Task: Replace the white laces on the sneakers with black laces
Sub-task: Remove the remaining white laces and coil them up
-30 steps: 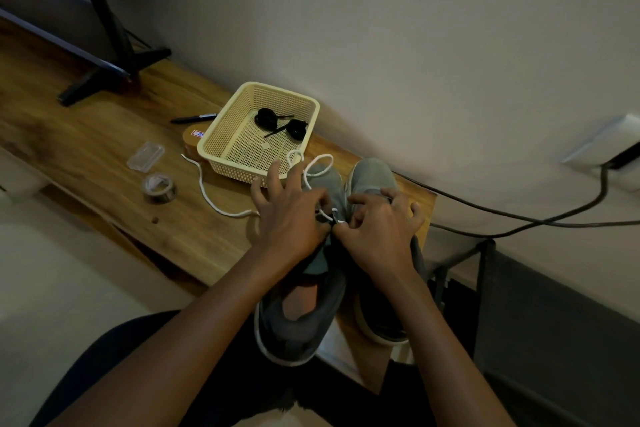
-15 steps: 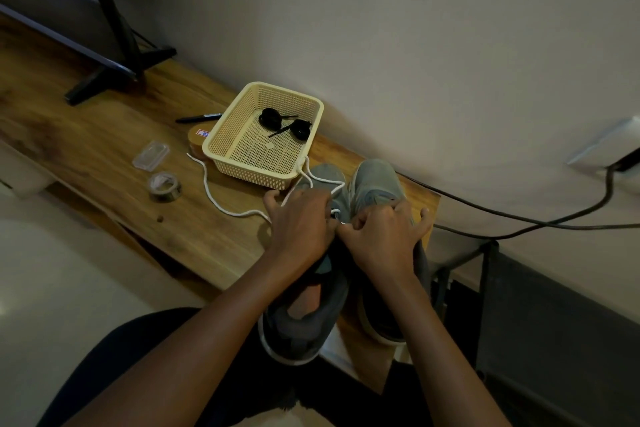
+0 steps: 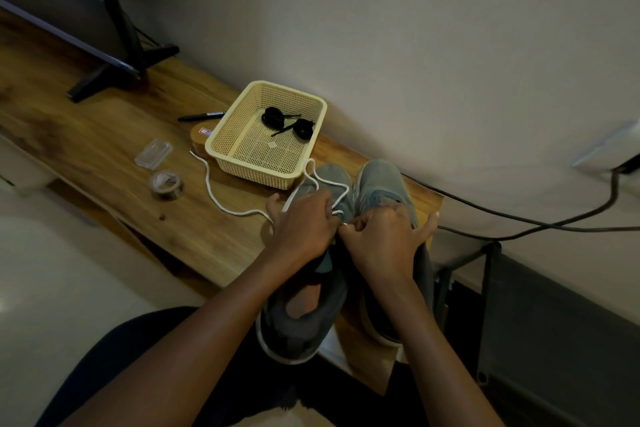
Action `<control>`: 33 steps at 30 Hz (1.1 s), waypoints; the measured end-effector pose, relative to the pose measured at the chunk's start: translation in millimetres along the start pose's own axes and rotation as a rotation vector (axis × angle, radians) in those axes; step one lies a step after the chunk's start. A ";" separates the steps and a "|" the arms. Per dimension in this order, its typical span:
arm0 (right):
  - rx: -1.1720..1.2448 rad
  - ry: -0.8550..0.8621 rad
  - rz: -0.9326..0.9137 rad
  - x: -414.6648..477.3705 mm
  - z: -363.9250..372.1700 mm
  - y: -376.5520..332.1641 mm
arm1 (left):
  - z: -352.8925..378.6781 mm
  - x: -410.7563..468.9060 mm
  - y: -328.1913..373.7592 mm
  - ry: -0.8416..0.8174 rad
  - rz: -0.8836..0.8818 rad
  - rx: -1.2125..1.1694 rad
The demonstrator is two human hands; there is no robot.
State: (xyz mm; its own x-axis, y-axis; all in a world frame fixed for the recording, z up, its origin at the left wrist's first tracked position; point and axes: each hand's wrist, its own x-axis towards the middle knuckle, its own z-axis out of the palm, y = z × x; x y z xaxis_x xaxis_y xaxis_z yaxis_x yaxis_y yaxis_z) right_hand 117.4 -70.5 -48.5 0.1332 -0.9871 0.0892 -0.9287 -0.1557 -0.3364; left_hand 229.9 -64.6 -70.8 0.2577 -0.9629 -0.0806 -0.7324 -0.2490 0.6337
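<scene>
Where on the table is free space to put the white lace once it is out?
Bare wood lies between the stand foot and the clear case, and along the front edge between tape roll and left hand. Crowded: around the basket and sneakers.

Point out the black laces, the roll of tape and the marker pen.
black laces (image 3: 267,116), head view, on the left coil.
roll of tape (image 3: 168,195), head view, on its outer side.
marker pen (image 3: 201,116), head view, mid-barrel.

Wooden bench (image 3: 104,149) is carrying: cream mesh basket (image 3: 257,174), black marker (image 3: 201,116), clear case (image 3: 153,153), tape roll (image 3: 167,181), white lace (image 3: 211,191), two grey sneakers (image 3: 301,329), black stand (image 3: 104,80).
</scene>
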 end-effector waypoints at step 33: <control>0.420 0.019 -0.004 9.4 17.2 17.2 | -3.1 2.4 -5.3 -0.026 0.025 0.032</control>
State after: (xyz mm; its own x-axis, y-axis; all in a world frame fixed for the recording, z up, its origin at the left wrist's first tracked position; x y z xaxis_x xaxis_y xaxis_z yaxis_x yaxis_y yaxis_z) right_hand 108.7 -83.2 -69.6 0.1263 -0.9862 0.1074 -0.7056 -0.1654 -0.6890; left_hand 236.4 -65.3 -72.0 0.2231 -0.9711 -0.0852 -0.7580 -0.2277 0.6112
